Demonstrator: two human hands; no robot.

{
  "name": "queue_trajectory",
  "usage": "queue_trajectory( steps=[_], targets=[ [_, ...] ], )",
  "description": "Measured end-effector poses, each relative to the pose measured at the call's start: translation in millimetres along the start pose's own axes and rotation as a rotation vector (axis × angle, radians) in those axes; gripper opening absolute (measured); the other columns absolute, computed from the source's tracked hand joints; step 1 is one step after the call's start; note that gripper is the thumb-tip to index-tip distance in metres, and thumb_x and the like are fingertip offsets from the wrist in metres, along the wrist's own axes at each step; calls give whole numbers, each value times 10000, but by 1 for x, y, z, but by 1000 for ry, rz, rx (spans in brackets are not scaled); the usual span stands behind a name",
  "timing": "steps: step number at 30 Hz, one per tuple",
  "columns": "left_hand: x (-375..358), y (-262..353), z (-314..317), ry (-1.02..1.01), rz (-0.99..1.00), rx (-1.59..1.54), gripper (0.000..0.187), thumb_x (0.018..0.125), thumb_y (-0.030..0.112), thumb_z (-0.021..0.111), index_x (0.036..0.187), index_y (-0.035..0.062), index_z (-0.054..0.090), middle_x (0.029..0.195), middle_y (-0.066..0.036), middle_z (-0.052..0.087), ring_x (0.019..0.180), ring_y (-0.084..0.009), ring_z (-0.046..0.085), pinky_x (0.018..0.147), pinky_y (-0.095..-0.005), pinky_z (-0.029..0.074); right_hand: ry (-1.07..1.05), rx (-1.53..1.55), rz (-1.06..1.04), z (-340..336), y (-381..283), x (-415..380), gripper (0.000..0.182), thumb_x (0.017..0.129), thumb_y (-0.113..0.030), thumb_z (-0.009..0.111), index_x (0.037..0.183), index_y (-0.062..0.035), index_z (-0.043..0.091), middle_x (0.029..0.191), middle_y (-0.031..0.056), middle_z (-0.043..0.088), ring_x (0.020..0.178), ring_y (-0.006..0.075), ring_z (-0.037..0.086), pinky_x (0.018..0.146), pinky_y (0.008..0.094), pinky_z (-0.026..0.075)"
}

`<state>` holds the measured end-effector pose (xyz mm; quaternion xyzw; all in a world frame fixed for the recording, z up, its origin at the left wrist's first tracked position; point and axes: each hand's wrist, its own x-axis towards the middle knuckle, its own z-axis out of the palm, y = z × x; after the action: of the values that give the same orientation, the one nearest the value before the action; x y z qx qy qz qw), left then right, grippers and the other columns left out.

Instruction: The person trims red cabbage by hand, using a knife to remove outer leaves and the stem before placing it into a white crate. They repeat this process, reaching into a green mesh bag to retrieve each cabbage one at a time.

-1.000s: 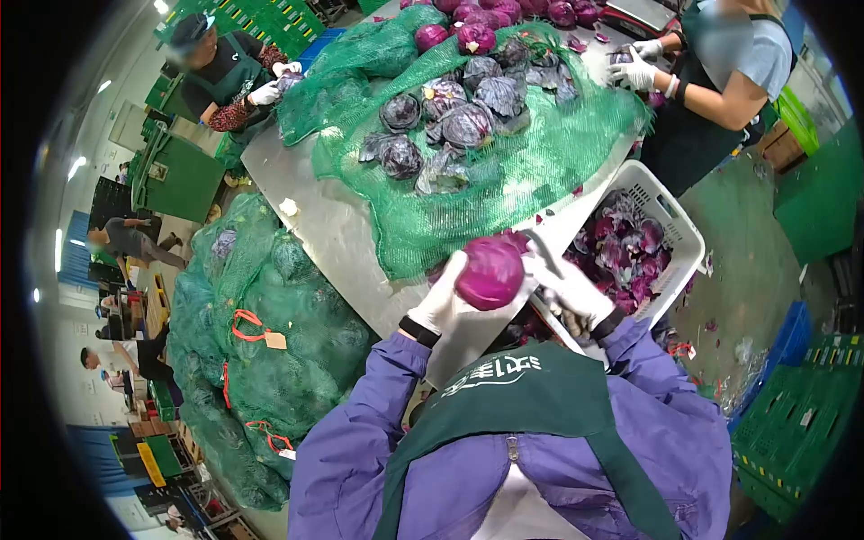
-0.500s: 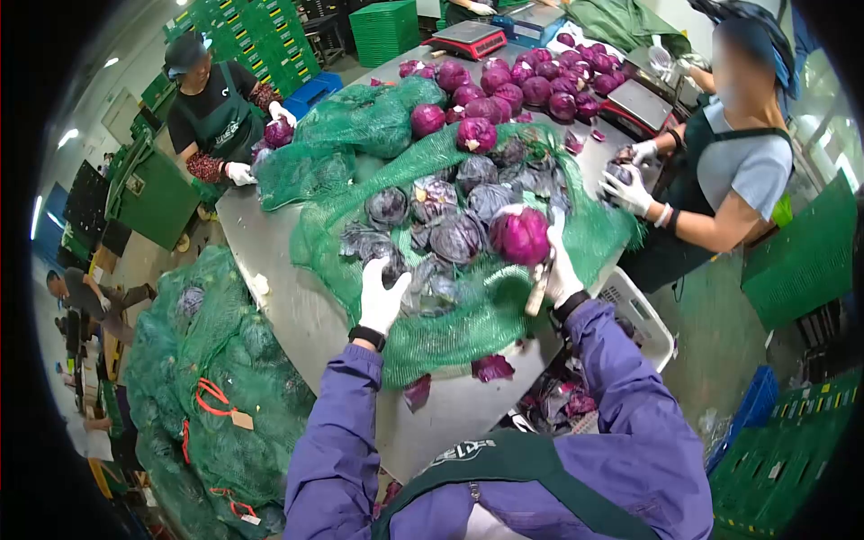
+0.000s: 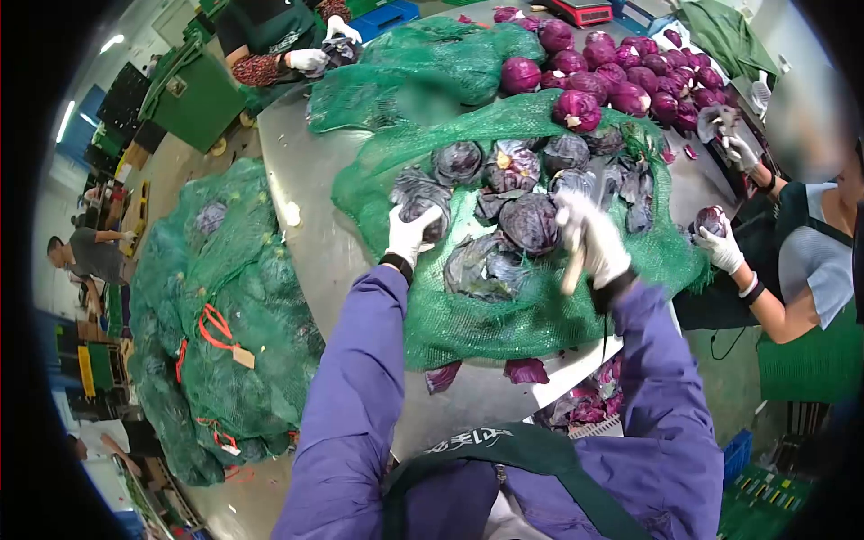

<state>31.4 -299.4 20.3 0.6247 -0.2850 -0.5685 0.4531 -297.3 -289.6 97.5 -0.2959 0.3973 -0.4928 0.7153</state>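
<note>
My left hand (image 3: 410, 234), in a white glove, has its fingers wrapped round the side of a red cabbage (image 3: 419, 195) with dull, loose outer leaves. My right hand (image 3: 594, 241), gloved and smeared by motion, is closed on a knife (image 3: 571, 273); its pale wooden handle sticks out below the palm and the blade cannot be made out. Just left of that hand sits another untrimmed red cabbage (image 3: 529, 223). Several more lie around it on the spread green mesh bag (image 3: 468, 333), among loose leaves (image 3: 486, 267).
Shiny trimmed cabbages (image 3: 621, 76) are heaped at the back of the metal table (image 3: 306, 193). Filled mesh sacks (image 3: 243, 297) stand at left. A co-worker's hand (image 3: 720, 241) holds a cabbage at right; another co-worker's hands (image 3: 310, 60) work at the back left. Scales (image 3: 580, 11) stand behind.
The glossy purple cabbage has left my right hand, which still grips the knife. My left hand, open before, has closed on an untrimmed cabbage. The view has shifted left.
</note>
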Motion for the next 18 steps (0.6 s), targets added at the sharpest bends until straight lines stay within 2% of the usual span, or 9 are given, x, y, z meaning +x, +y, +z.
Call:
queue_trajectory(
  steps=[2, 4, 6, 8, 10, 13, 14, 16, 18],
  targets=[
    [-28, 2, -3, -52, -114, -328, 775, 726, 493, 764, 1334, 150, 428, 1277, -149, 535, 1146, -342, 548, 909, -509, 485, -86, -272, 109, 35, 35, -78, 286, 937, -258, 552, 1115, -41, 610, 718, 19, 628, 455, 58, 480, 407, 185, 377],
    [-51, -6, -9, -367, -270, -751, 934, 728, 639, 698, 1386, 56, 382, 1351, -169, 497, 1203, -369, 516, 975, -524, 451, -214, -348, 272, 34, 89, -135, 251, 922, -232, 587, 1076, -41, 644, 743, 1, 647, 477, 39, 471, 440, 194, 375],
    [-88, -7, -6, -495, -319, -895, 940, 737, 702, 635, 1378, 57, 396, 1347, -181, 495, 1219, -374, 504, 998, -520, 437, -217, -411, 488, 27, 137, -179, 224, 919, -220, 598, 1061, -57, 658, 790, -19, 655, 498, 29, 473, 463, 193, 386],
    [-125, -5, 4, -517, -321, -985, 938, 756, 746, 560, 1369, 52, 410, 1293, -185, 518, 1042, -319, 547, 877, -440, 470, -1, -496, 369, 6, 171, -209, 210, 936, -205, 578, 1067, -57, 651, 816, -9, 661, 489, 35, 470, 445, 198, 384],
    [-160, -10, 7, -617, -296, -910, 915, 768, 735, 554, 1369, 60, 416, 1277, -169, 524, 965, -289, 528, 835, -417, 456, 369, -362, 140, -40, 201, -230, 183, 954, -190, 550, 1073, -92, 650, 757, -9, 632, 438, 38, 439, 402, 191, 354],
    [-220, -23, 23, -618, -309, -883, 866, 806, 677, 555, 1400, 69, 387, 1378, -180, 456, 1210, -356, 475, 964, -488, 418, 726, -204, 127, -74, 201, -269, 148, 947, -189, 556, 1029, -87, 626, 697, -14, 589, 399, 45, 411, 349, 207, 336],
    [-236, -32, 29, -594, -346, -882, 865, 811, 666, 557, 1410, 70, 374, 1396, -184, 441, 1257, -368, 449, 998, -508, 404, 812, -54, 207, -71, 194, -284, 118, 934, -173, 570, 989, -73, 599, 716, 4, 584, 435, 62, 447, 373, 224, 383],
    [-255, -72, 32, -574, -338, -766, 867, 831, 675, 508, 1449, 97, 320, 1448, -185, 386, 1309, -389, 397, 1073, -572, 323, 774, 100, 290, -74, 208, -314, 142, 920, -163, 584, 1015, -63, 551, 752, 27, 587, 498, 87, 500, 416, 246, 433],
    [-277, -94, 34, -520, -676, -1027, 839, 865, 670, 452, 1462, 103, 292, 1469, -189, 353, 1325, -405, 374, 1081, -594, 301, 595, -10, 257, -46, 219, -346, 229, 953, -117, 525, 1162, -44, 469, 812, 47, 594, 520, 110, 517, 453, 256, 472]
  ],
)
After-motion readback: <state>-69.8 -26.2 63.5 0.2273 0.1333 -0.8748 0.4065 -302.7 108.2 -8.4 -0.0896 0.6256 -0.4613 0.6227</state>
